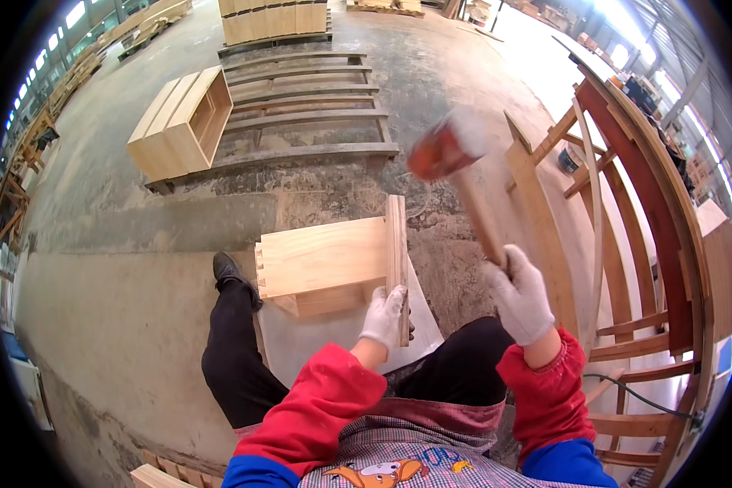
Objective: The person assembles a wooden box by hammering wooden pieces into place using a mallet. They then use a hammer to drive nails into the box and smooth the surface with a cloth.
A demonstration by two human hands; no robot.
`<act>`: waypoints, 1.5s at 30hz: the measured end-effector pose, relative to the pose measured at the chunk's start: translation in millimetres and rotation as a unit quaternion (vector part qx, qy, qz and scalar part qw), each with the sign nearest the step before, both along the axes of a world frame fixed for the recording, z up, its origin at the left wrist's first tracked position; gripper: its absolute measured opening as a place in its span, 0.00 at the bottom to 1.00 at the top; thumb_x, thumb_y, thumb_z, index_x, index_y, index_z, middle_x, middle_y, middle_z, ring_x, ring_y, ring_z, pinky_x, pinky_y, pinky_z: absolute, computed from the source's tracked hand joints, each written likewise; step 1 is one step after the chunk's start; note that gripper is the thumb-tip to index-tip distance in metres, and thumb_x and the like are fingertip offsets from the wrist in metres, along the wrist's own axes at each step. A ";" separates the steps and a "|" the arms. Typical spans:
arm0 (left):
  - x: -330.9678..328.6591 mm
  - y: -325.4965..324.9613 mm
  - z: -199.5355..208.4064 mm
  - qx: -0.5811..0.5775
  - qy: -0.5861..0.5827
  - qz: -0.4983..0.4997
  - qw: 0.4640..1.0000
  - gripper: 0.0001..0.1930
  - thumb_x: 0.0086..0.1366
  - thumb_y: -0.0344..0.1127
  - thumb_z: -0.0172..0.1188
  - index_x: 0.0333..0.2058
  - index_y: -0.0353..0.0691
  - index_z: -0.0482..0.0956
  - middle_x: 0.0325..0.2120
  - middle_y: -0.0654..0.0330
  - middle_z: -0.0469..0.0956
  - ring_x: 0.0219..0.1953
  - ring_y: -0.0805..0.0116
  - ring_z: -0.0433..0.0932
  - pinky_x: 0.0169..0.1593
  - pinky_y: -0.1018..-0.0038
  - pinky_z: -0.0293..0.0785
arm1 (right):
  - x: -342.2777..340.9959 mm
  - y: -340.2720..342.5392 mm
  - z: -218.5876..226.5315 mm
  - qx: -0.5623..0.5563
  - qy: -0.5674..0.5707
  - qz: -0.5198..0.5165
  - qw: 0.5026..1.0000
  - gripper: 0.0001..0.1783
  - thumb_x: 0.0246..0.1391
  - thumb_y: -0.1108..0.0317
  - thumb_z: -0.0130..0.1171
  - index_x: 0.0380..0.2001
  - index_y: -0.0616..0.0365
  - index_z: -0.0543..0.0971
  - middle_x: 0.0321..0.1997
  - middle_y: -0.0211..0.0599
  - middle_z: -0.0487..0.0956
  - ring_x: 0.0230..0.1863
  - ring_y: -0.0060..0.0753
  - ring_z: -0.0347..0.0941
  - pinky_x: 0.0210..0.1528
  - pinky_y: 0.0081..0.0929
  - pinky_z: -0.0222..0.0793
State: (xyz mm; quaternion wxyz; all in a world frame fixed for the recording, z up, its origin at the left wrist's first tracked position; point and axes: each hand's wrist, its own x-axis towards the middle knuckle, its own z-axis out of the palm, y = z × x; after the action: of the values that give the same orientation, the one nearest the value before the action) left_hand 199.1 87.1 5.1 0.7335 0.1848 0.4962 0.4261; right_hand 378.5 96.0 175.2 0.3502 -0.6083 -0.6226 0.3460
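Observation:
In my right hand, gloved in white, is a mallet held by its wooden handle. Its red and whitish head is raised above the floor and smeared by motion. My left hand, gloved too, grips the near part of an upright wooden board. That board stands against the right end of a partly built wooden drawer, whose left end shows dovetail notches. The drawer rests on a pale sheet between my legs. My left thumb and some fingers are partly hidden by the board.
Beyond lies a slatted wooden pallet, with assembled drawers standing at its left end. More drawers are stacked on another pallet farther back. A wooden rack runs along my right, with a green hose near it.

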 end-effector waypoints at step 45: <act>-19.7 -23.0 -6.9 0.066 0.017 -0.017 0.998 0.16 0.71 0.49 0.52 0.47 0.47 0.63 0.28 0.59 0.71 0.18 0.67 0.73 0.20 0.66 0.74 | -4.1 -53.8 -77.4 -0.050 -0.081 0.035 0.995 0.15 0.60 0.59 0.60 0.38 0.63 0.76 0.22 0.42 0.76 0.24 0.36 0.75 0.29 0.31 0.68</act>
State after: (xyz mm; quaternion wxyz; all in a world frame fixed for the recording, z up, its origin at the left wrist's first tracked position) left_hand 179.4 64.2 -1.9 0.7186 0.2483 0.4761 0.4419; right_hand 374.4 42.3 97.8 0.2554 -0.6287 -0.6519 0.3384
